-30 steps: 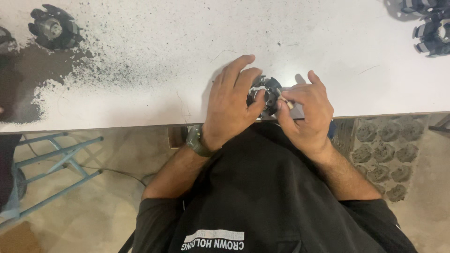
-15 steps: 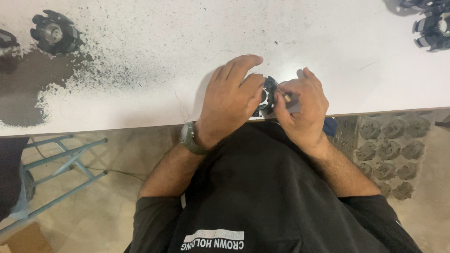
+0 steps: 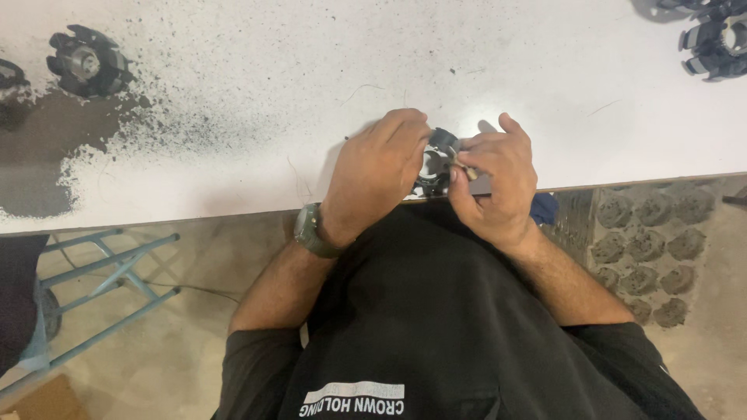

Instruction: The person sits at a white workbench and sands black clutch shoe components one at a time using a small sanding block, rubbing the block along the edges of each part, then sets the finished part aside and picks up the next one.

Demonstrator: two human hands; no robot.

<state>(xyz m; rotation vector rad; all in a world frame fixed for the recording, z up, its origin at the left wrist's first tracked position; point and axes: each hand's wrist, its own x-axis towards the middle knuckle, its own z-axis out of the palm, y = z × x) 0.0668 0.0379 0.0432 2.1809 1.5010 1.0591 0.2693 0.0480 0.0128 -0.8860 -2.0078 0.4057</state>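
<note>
At the far left of the white, black-speckled worktable (image 3: 233, 93) a dark round toothed metal part (image 3: 87, 64) sits apart beside a patch of dark grit, which reads as a finished or waiting piece rather than the one in hand. Further right, at the table's near edge, the left hand (image 3: 373, 175), a dark green wristwatch (image 3: 313, 231) on its wrist, curls its fingers closed around a small black ring-shaped part with a pale inner face (image 3: 436, 159), holding it just above the table edge against the person's black shirt. The part looks round and notched like the others, but most of it is hidden by the fingers. Touching it from the right, the right hand (image 3: 494, 183) pinches a small brass-and-grey piece (image 3: 467, 173) between thumb and forefinger at the ring's rim; the fitting seems under way, not finished, though how far it is seated I cannot tell. More black toothed parts (image 3: 712, 39) lie at the far right corner.
</note>
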